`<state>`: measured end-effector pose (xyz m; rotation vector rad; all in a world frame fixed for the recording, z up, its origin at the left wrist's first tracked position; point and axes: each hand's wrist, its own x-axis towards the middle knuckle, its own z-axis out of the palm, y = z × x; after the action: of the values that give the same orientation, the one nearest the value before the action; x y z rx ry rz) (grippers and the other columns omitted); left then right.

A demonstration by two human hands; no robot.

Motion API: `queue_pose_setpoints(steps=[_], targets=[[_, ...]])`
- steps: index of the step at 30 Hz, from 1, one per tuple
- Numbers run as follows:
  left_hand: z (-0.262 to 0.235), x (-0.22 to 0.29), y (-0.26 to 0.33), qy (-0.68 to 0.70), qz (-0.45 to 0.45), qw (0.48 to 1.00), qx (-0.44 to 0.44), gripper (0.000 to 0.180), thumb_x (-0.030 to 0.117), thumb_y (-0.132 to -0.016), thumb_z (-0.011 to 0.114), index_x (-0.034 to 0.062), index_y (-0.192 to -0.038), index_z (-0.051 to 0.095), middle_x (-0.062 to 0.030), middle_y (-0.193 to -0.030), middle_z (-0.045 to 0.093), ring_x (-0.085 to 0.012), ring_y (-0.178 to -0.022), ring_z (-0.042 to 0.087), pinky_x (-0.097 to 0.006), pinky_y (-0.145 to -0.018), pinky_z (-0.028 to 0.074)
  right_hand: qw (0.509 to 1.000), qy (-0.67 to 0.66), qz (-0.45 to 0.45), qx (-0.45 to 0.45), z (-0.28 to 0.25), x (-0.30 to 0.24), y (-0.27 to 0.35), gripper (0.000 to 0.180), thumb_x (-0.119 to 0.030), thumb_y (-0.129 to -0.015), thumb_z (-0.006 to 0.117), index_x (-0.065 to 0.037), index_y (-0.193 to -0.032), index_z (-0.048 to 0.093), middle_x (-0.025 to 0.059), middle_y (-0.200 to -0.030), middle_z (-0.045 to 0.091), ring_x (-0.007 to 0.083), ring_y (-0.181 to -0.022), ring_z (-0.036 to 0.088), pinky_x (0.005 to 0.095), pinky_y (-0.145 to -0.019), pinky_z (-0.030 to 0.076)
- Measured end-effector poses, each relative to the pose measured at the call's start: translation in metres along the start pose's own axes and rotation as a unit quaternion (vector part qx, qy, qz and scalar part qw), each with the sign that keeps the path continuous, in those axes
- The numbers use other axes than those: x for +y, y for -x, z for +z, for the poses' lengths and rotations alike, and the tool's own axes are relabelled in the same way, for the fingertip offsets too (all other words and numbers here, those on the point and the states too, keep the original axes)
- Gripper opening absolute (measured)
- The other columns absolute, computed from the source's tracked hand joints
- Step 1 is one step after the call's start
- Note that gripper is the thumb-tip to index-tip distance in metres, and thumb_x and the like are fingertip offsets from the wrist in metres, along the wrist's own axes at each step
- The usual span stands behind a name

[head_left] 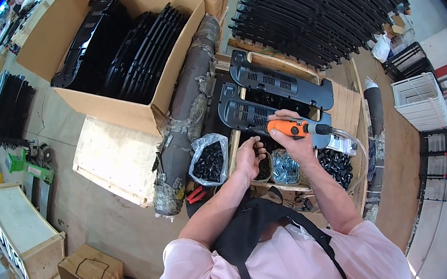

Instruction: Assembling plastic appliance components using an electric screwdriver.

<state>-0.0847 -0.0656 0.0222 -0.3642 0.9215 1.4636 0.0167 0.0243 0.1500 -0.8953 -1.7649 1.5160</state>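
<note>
My right hand (295, 144) is wrapped round an orange and black power screwdriver (287, 127), which lies across the near black plastic panel (239, 110). A pale hose (355, 144) trails from its back end. My left hand (251, 157) is curled closed just short of that panel's near edge; whatever its fingers hold, if anything, is too small to make out. A second black slotted panel (278, 80) lies beyond the first. Close below my hands are a container of silvery screws (285, 167) and a heap of black clips (335, 166).
A plastic bag of black parts (209, 161) and red-handled pliers (198, 194) sit left of my left hand. A thick wrapped roll (182, 131) borders the bench. Beyond stand an open carton of black panels (159, 100) and a large stack of black parts (313, 9).
</note>
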Motion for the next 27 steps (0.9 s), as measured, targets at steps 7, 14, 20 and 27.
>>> queue_pose_setpoints(steps=[7, 14, 20, 27], targets=[[0.003, 0.002, -0.008, -0.059, 0.042, 0.997, 0.011, 0.027, 0.034, -0.105, 0.061, 0.0080, -0.110, 0.065, -0.0014, -0.087, 0.064, -0.0127, -0.071, 0.061, -0.030, -0.063, 0.051, 1.000, 0.003, 0.017, -0.022, 0.013, 0.003, -0.008, 0.047, -0.005, -0.088, 0.080, -0.004, -0.131, 0.062, 0.0116, -0.125, 0.072, 0.0177, -0.115, 0.068, 0.0349, -0.105, 0.053], [0.010, 0.002, -0.022, -0.093, 0.073, 0.993, 0.007, 0.032, 0.038, -0.108, 0.057, 0.0095, -0.095, 0.060, 0.0010, -0.079, 0.060, -0.0094, -0.064, 0.057, -0.026, -0.057, 0.047, 0.996, 0.066, 0.004, -0.064, 0.022, -0.003, -0.016, 0.046, -0.004, -0.089, 0.078, -0.004, -0.131, 0.061, 0.0122, -0.125, 0.072, 0.0185, -0.114, 0.069, 0.0349, -0.104, 0.054], [0.012, -0.008, -0.032, -0.103, 0.124, 0.986, 0.034, 0.036, 0.036, -0.111, 0.053, 0.0092, -0.087, 0.058, 0.0007, -0.074, 0.060, -0.0083, -0.061, 0.054, -0.026, -0.054, 0.045, 0.977, 0.176, 0.027, -0.121, 0.032, -0.015, -0.025, 0.035, -0.007, -0.088, 0.078, -0.006, -0.121, 0.066, 0.0084, -0.122, 0.072, 0.0158, -0.107, 0.068, 0.0328, -0.097, 0.055], [0.011, -0.015, -0.039, -0.116, 0.132, 0.983, 0.057, 0.038, 0.037, -0.110, 0.055, 0.0085, -0.084, 0.059, -0.0009, -0.073, 0.061, -0.0102, -0.059, 0.054, -0.028, -0.053, 0.045, 0.971, 0.187, 0.029, -0.144, 0.029, -0.010, -0.029, 0.041, -0.007, -0.087, 0.079, -0.006, -0.126, 0.066, 0.0092, -0.123, 0.073, 0.0157, -0.107, 0.068, 0.0337, -0.099, 0.055]])
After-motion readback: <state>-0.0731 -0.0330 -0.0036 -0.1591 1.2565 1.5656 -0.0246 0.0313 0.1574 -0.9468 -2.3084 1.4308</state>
